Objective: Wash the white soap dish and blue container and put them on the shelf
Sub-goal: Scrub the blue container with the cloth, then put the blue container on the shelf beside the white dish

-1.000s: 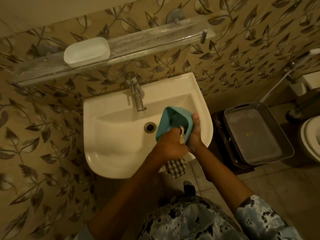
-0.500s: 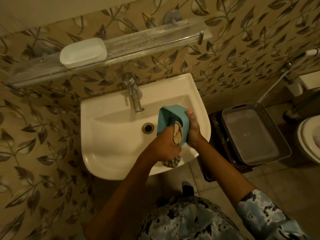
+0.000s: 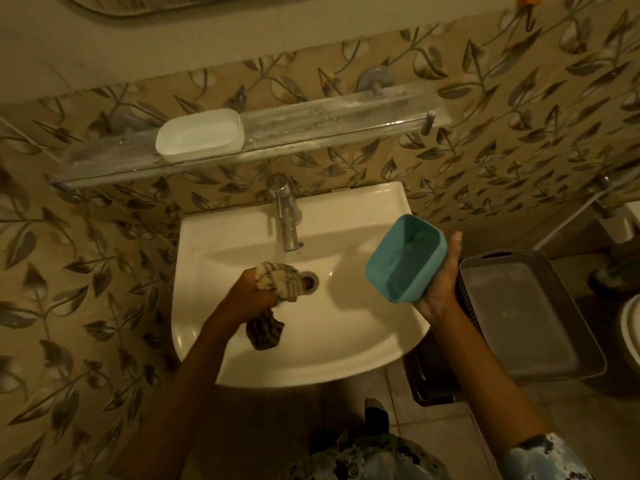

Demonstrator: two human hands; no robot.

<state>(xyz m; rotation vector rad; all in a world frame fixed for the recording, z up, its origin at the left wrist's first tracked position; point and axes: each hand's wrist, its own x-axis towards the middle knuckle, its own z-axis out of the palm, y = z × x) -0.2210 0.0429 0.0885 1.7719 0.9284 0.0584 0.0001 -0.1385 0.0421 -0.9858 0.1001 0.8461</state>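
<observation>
Over the white ceramic basin (image 3: 242,341) the hands have parted: left hand (image 3: 249,296) grips the checked cloth (image 3: 277,278), right hand (image 3: 440,292) holds the blue rectangular plastic container (image 3: 405,261) (shelving seems next, beside the shelved white soap dish (image 3: 199,135)).

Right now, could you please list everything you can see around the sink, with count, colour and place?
sink: one, white, against the leaf-patterned wall
tap: one, silver, at the back of the sink
shelf: one, clear glass, on the wall above the sink
soap dish: one, white, on the left part of the shelf
blue container: one, teal-blue, open side toward the camera, over the sink's right rim
cloth: one, beige and dark striped, over the basin beside the drain
basket: one, grey, low to the right of the sink
left hand: grips the cloth
right hand: holds the blue container
</observation>
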